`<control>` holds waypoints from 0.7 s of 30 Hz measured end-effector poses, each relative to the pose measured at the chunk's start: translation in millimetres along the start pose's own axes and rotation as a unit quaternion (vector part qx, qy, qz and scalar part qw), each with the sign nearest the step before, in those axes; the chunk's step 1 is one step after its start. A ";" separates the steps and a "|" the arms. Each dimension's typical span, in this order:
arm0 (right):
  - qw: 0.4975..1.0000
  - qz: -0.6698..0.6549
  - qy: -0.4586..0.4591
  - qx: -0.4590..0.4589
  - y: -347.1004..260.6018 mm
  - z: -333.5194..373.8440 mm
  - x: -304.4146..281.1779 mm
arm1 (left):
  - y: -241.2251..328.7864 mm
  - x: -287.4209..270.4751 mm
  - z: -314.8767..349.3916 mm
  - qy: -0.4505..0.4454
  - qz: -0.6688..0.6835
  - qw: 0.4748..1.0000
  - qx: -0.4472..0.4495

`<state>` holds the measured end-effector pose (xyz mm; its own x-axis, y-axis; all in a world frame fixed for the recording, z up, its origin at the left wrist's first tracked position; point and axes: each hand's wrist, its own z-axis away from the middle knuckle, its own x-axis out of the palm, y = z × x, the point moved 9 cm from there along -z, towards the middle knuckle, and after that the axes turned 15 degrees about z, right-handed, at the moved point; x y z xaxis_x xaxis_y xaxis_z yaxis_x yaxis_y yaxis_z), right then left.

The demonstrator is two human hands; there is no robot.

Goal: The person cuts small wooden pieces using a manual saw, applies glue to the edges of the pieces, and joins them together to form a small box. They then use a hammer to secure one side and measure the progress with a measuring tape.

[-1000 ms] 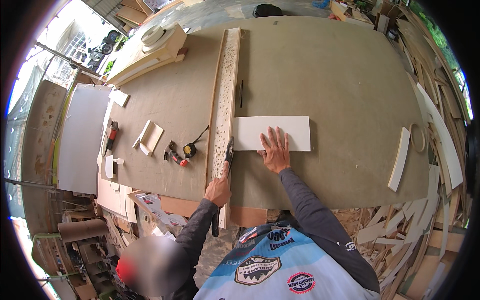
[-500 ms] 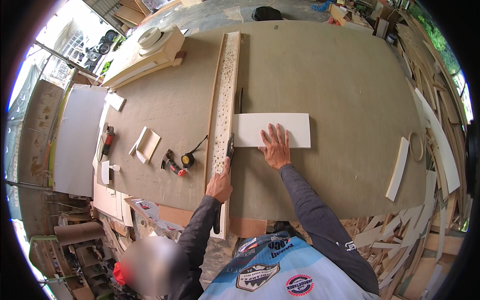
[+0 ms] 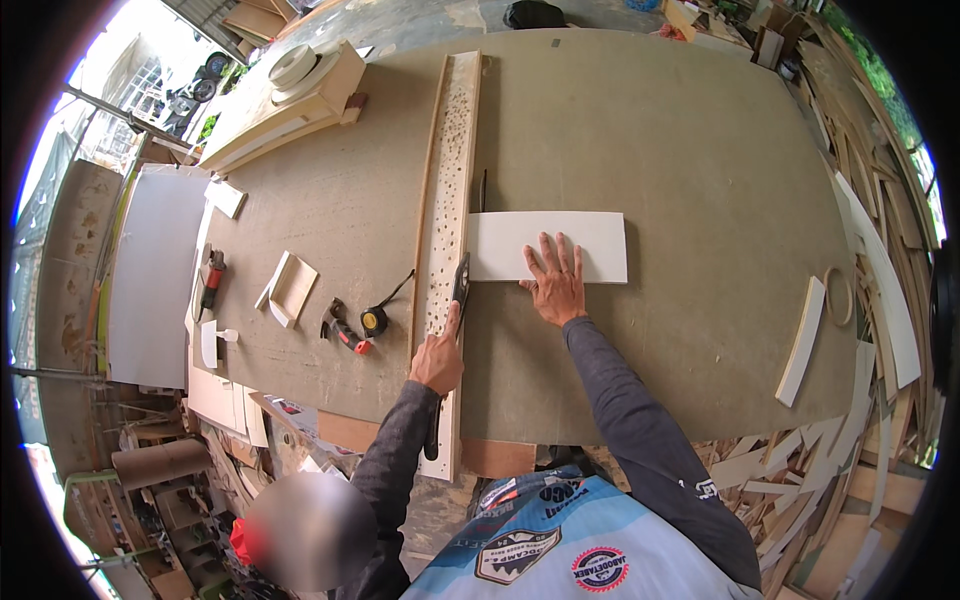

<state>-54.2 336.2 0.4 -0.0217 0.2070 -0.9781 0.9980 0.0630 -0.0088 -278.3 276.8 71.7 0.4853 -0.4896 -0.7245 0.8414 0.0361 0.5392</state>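
Observation:
A white rectangular board (image 3: 500,250) lies on the large brown worktable (image 3: 650,150). My right hand (image 3: 558,290) is spread flat on its near edge, fingers apart. The board's left end meets a long, pale strip (image 3: 450,180) dotted with holes. Along that strip's right edge, my left hand (image 3: 438,362) is closed around a long black-handled tool (image 3: 461,280), index finger stretched along it. The tool's front end is beside the board's near left corner; its working part cannot be made out. A thin dark line shows beyond the board's far edge.
Left of the strip lie a tape measure (image 3: 374,321), a claw hammer (image 3: 345,328), a small angled white piece (image 3: 292,290) and a red-black grinder (image 3: 212,280). A pale box (image 3: 300,105) stands far left. A white strip (image 3: 800,342) and ring (image 3: 840,297) lie right.
The white board and my right hand sit slightly farther forward in the view. My left hand and the black-handled tool have also shifted a little forward. The whole view has tilted slightly.

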 end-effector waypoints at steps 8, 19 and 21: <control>1.000 0.005 0.007 0.003 4.8 -12.1 2.4 | -0.8 -2.5 -13.1 0.008 -0.011 1.000 0.012; 1.000 0.006 -0.008 0.005 11.6 -30.7 5.4 | 10.9 -13.7 -30.2 0.016 -0.010 1.000 -0.002; 1.000 0.004 -0.006 0.005 13.0 -33.4 6.8 | 13.9 -16.4 -31.2 0.001 0.011 1.000 -0.022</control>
<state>-43.4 371.1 0.6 -0.0134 0.1957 -0.9806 0.9987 0.0510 -0.0035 -267.1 312.5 77.6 0.5041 -0.4862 -0.7138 0.8401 0.0844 0.5358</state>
